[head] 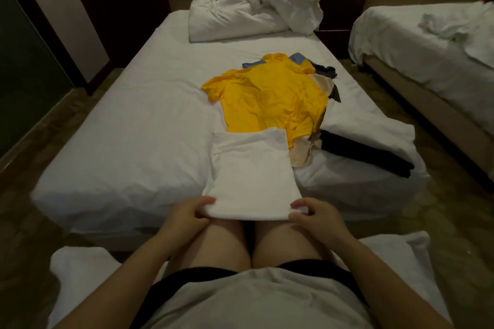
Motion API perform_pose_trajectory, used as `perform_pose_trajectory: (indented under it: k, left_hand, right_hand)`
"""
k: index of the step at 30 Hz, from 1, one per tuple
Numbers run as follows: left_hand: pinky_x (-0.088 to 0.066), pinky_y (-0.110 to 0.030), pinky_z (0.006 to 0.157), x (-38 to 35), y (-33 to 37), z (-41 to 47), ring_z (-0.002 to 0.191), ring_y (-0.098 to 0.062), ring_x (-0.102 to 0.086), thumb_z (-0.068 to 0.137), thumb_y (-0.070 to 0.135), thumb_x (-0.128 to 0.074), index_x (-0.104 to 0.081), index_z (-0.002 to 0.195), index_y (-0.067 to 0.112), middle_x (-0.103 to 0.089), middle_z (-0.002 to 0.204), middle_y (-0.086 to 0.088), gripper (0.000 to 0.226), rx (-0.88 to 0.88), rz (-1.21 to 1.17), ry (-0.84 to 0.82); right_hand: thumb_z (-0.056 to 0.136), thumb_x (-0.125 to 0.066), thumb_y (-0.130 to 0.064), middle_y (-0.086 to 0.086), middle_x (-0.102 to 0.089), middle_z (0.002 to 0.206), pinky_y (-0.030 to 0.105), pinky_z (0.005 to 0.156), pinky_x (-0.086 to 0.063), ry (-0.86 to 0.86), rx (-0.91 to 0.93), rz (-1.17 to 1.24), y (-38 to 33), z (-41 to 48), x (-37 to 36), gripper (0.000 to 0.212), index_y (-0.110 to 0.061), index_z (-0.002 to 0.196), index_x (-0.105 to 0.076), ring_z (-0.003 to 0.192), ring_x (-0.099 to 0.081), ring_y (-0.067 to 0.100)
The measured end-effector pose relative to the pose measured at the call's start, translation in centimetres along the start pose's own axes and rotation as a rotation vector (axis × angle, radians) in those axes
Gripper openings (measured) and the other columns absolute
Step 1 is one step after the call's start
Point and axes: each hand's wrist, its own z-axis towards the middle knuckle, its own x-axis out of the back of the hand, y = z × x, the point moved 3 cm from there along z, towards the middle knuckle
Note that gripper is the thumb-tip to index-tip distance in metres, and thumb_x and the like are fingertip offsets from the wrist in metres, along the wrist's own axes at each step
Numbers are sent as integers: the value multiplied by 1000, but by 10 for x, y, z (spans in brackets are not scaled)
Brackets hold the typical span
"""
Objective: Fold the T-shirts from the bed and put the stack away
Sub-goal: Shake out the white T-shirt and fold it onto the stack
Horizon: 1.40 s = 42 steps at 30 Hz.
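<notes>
Head view shows our left hand (196,211) and right hand (311,212) set apart, each pinched on a near corner of the white shirt (251,168), thumbs on top and fingers under the hem. That shirt lies at the foot of the bed (128,141), already narrowed into a long panel with its sides turned in, the near edge hanging just over our knees; we judge the next fold, bottom up toward the collar, is what remains for it. Beyond it, touching its far edge, the yellow shirt (270,99) is spread loose on top of a heap (324,75) of blue, beige and dark pieces, none of them folded. To the right, a dark folded garment (366,152) rests near the bed's corner beside a white one (369,123); we cannot tell whether that white one is a shirt. So we are early: perhaps one or two done, one half-folded, several waiting, and nothing put away yet.
</notes>
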Motion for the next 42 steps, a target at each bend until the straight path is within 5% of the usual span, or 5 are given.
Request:
perform_pose_trajectory:
  k: [9, 14, 24, 38, 42]
  left_hand:
    - [-38, -23, 77, 3, -10, 1, 88, -14, -55, 86, 14, -62, -69, 107, 7, -66, 101, -4, 23, -174, 57, 176]
    - [-42, -29, 76, 23, 7, 33, 87, -18, -55, 87, 13, -62, -68, 102, 13, -61, 95, 1, 15, -113, -69, 335]
    - [-34, -18, 74, 39, 34, 155, 89, -8, -50, 94, 18, -51, -66, 104, 11, -59, 98, 3, 19, 21, -163, 580]
    - [-37, -22, 75, -12, -9, 297, 86, -12, -50, 96, 21, -47, -61, 101, 9, -61, 97, -4, 19, 212, -180, 536]
    - [-37, -21, 77, -16, -13, 297, 94, -16, -52, 97, 24, -45, -58, 109, 8, -59, 109, -9, 24, 240, -138, 478]
  right_hand:
    - [88, -62, -15, -3, -59, 112, 16, 83, -37, 42, 85, -31, 0, 3, -2, 29, -16, 117, -63, 98, -51, 7]
    - [89, -62, -17, -1, -61, 96, 11, 63, -42, 213, 136, -16, -20, 36, 11, 21, -16, 109, -64, 77, -56, 9]
    - [88, -56, -40, 14, -62, 98, 31, 74, -36, 377, 109, -124, -47, 178, 24, 36, -8, 97, -68, 93, -54, 29]
    - [90, -56, -39, 11, -56, 87, 36, 67, -33, 448, -101, -231, -6, 295, -13, 30, -13, 76, -52, 82, -48, 26]
    - [92, -50, -40, 8, -61, 102, 35, 77, -38, 461, -136, -213, -3, 292, -17, 28, -15, 98, -60, 97, -54, 27]
